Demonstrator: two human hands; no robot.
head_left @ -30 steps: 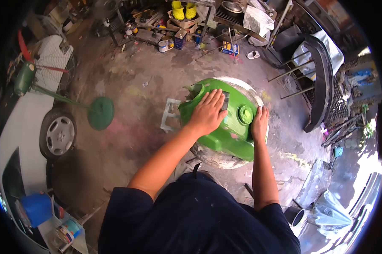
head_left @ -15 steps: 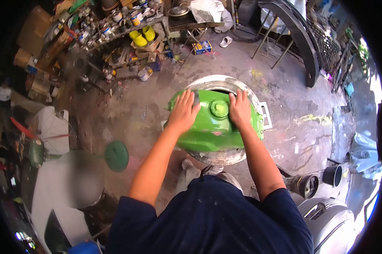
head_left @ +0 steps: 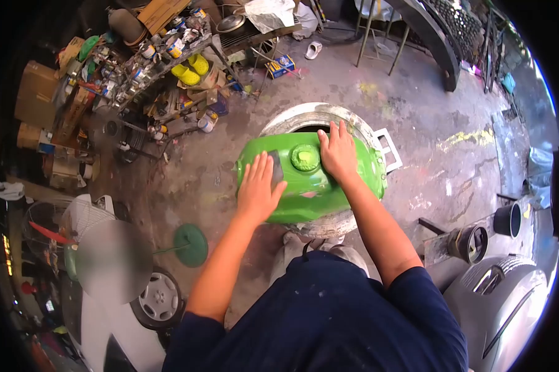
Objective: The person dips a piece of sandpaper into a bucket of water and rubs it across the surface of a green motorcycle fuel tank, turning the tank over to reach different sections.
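Observation:
A glossy green motorcycle fuel tank (head_left: 316, 201) lies on a round, paint-stained white stand, its raised filler cap (head_left: 305, 159) facing up. My left hand (head_left: 258, 189) presses flat on the tank's left part, holding a dark grey piece of sandpaper (head_left: 277, 166) against it. The sandpaper's edge shows between thumb and forefinger; the rest is hidden under the hand. To the right of the cap, my right hand (head_left: 339, 154) rests open on the tank, fingers stretched out and pointing away from me.
The round stand (head_left: 292, 115) has a white frame handle (head_left: 388, 150) at its right. A cluttered shelf with paint cans (head_left: 176, 48) and yellow clogs (head_left: 191, 69) is at upper left. A green round base (head_left: 190, 245) stands left; black buckets (head_left: 468, 243) sit at right.
My left hand and the sandpaper have slid toward me and to the left on the tank. The right hand has shifted slightly left, near the cap. The head view has turned.

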